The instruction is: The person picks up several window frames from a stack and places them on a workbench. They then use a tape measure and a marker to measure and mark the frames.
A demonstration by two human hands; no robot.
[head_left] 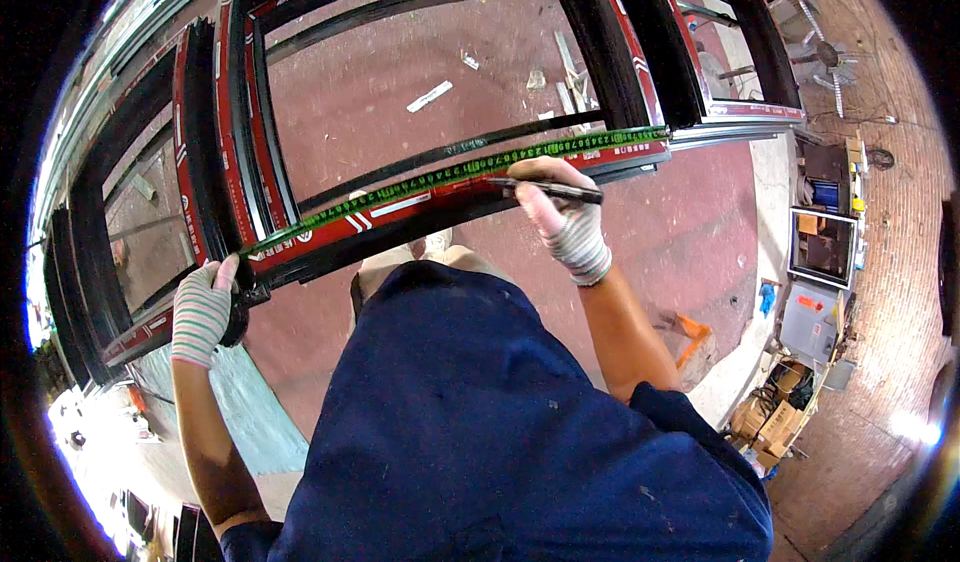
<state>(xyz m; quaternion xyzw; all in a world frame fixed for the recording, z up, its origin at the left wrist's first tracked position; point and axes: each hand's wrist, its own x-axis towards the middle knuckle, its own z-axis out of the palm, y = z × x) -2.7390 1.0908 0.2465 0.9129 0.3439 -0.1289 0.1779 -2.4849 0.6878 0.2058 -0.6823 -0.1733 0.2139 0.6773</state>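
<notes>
A green tape measure blade [440,175] lies stretched along the near rail of a black window frame [390,224] covered with red printed film. At the rail's left end my left hand [203,312], in a striped knit glove, is closed on the dark tape measure case [237,322], which is partly hidden by the fingers. My right hand [572,224], gloved alike, grips a black pen [565,193] between thumb and fingers. The pen's tip points left over the rail, just below the blade; whether it touches the film I cannot tell.
More dark frames stand to the left [130,202] and right [735,52]. White scraps [430,97] lie on the reddish floor [690,212]. At right are an orange bracket-like object [692,340], a grey box [810,320], cardboard boxes [780,427] and a fan [826,55].
</notes>
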